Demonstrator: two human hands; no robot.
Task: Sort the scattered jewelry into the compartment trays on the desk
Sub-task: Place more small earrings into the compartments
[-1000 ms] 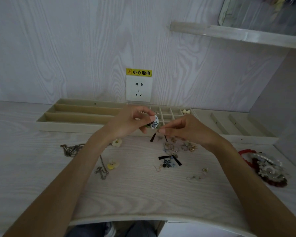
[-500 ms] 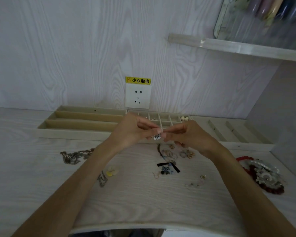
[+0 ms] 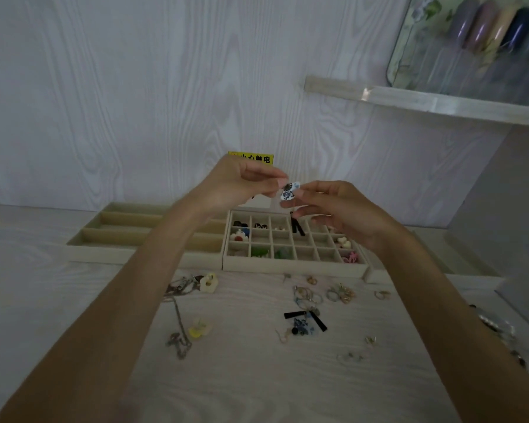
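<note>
Both hands raised above the desk [image 3: 257,392], over the back edge where the trays sit. Left hand [image 3: 239,187] curled, thumb and forefinger pinched on the left side of a small white piece with blue pattern [image 3: 289,190]. Right hand [image 3: 345,212] meeting it from the other side, fingertips [image 3: 300,193] nipped on the same piece, remaining fingers loosely bent below. Piece held in the air between the two hands, clear of the desk, above the grid tray [image 3: 293,267]. Dark strip [image 3: 297,225] hanging below the piece, over the tray's middle cells; whether attached, cannot tell.

Grid tray against the back edge, centre: small items in several cells, among them a red and white flower [image 3: 239,236], green bits [image 3: 258,251] and a pink piece [image 3: 350,257]. Long-slot tray [image 3: 116,239] touching its left side. Another tray [image 3: 458,254] to the right, mostly hidden by the right forearm.

Scattered across mid-desk: chain necklace [image 3: 179,328] under the left forearm, two pale yellow flower pieces [image 3: 208,282], cluster of rings [image 3: 339,294], black bars with blue beads [image 3: 306,323]. Beaded pile [image 3: 501,334] at the right edge, blurred.
</note>
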